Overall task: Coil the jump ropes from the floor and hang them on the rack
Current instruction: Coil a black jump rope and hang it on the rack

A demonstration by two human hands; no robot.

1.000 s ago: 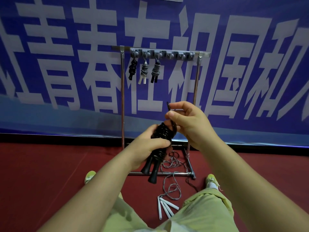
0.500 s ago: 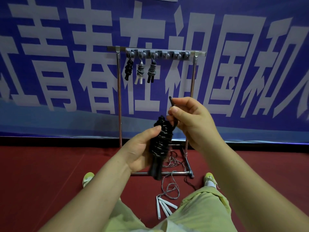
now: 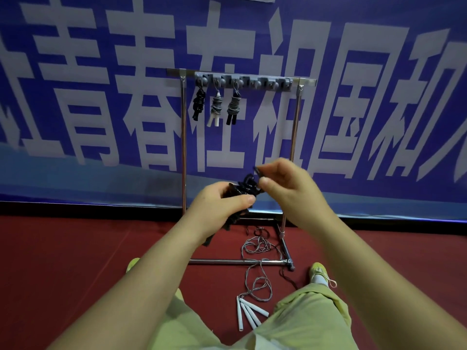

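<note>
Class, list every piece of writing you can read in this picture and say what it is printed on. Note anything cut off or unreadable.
"青春在祖国和" in large white characters on the blue banner behind the rack.
One more character at the banner's right edge is cut off by the frame: unreadable.
A stroke at the far left edge is also cut off: unreadable.
No readable text on the rack, the hanging ropes or the white handles on the floor.

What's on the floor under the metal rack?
Under the rack lies a loose grey jump rope, trailing over the front bar to white handles near the person's knees. The left hand and black rope cover part of the floor there.
</note>
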